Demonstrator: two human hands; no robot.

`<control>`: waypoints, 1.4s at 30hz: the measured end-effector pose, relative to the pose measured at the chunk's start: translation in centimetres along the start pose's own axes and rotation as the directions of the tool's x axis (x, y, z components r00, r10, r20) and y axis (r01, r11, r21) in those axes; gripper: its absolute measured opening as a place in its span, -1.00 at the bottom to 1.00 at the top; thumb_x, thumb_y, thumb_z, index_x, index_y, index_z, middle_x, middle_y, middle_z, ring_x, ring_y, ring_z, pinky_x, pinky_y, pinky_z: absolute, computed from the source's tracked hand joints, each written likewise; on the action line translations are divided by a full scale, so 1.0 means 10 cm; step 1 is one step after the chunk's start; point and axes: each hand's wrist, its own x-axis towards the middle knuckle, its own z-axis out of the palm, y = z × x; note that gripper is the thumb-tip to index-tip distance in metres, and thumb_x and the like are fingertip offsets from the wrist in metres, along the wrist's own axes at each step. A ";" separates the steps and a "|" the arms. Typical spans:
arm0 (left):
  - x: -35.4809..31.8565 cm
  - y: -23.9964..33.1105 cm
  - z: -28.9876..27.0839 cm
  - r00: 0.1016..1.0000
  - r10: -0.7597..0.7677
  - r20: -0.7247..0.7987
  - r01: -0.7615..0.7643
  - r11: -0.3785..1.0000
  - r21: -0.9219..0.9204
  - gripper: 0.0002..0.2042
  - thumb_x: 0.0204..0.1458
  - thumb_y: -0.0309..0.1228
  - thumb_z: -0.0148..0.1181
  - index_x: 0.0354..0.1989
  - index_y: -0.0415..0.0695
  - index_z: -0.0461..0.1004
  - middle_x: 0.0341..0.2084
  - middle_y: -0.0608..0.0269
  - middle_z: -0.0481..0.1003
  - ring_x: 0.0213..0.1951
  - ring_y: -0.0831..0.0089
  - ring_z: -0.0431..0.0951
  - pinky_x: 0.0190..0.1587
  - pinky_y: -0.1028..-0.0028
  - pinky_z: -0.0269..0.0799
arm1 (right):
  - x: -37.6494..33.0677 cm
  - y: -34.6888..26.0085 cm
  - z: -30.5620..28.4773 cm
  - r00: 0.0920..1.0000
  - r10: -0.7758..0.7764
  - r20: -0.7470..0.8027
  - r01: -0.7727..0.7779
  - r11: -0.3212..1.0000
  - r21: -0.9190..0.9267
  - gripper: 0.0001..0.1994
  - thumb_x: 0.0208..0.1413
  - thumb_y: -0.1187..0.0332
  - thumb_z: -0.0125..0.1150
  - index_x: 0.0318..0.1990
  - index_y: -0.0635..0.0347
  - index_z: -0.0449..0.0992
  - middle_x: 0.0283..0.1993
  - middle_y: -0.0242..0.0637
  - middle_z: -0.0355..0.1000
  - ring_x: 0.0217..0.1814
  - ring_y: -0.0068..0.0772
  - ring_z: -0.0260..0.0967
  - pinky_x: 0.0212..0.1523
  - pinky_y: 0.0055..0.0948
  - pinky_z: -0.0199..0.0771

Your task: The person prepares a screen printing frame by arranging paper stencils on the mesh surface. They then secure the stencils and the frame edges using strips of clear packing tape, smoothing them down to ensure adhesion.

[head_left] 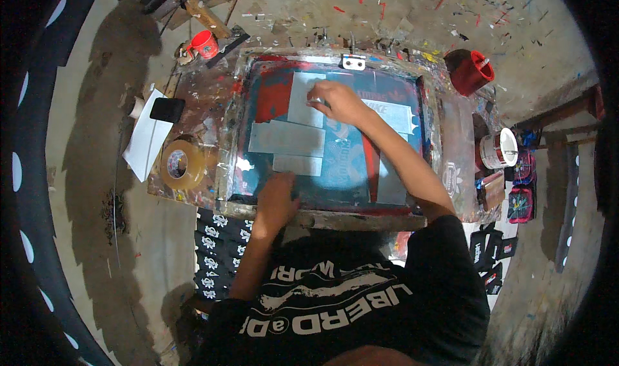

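A screen-printing frame (227,140) with blue-green mesh (335,173) lies in front of me. Several pale paper pieces cover parts of the mesh. My right hand (338,102) reaches across to an upright paper piece (302,118) near the far side; its fingers are curled together over the right edge, and what they pinch, if anything, is hidden. Nearer to me, my left hand (276,202) rests low on the mesh, thumb apart from the fingers. Its fingertips are beside a small paper strip (296,165), just below a wider paper piece (287,139).
A roll of clear tape (182,164), a black phone (167,110) and white paper (145,140) lie left of the frame. A red cup (205,44) stands at the far left. On the right are a red container (469,73) and a white tub (500,150). A metal hinge clamp (353,62) sits on the far edge.
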 end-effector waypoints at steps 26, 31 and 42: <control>-0.29 -1.83 -1.20 0.911 -0.074 -0.406 0.265 0.860 0.436 -0.43 0.06 0.02 0.26 -0.08 -0.35 0.44 -0.19 -0.19 0.55 -0.07 -0.11 0.52 0.11 0.02 0.26 | 2.06 -1.53 1.84 0.851 -0.409 0.330 0.354 0.910 0.214 -0.40 -0.19 0.06 0.51 0.06 0.10 0.58 0.06 -0.18 0.52 0.19 -0.10 0.38 0.20 -0.15 0.32; -0.47 -1.48 -1.39 0.946 0.015 -0.325 0.060 0.974 0.219 -0.53 0.02 -0.10 0.38 -0.21 -0.30 0.43 -0.30 -0.16 0.57 -0.26 -0.14 0.56 -0.18 0.05 0.44 | 1.36 -1.44 1.34 0.932 -0.330 0.148 0.129 0.686 0.716 -0.69 0.02 0.14 0.44 -0.24 0.21 0.69 -0.38 -0.31 0.64 -0.34 -0.43 0.58 -0.24 -0.40 0.53; -0.88 -0.21 -1.86 0.780 -0.499 0.379 0.621 0.535 -0.573 -0.58 0.19 -0.16 0.29 0.04 -0.25 0.52 -0.31 0.27 0.59 -0.37 0.56 0.57 -0.37 0.54 0.50 | 0.41 -0.52 -0.64 0.915 0.061 0.398 -0.346 0.626 0.699 -0.86 0.05 0.43 0.43 -0.34 0.34 0.65 -0.44 -0.28 0.58 -0.44 -0.53 0.52 -0.41 -0.49 0.52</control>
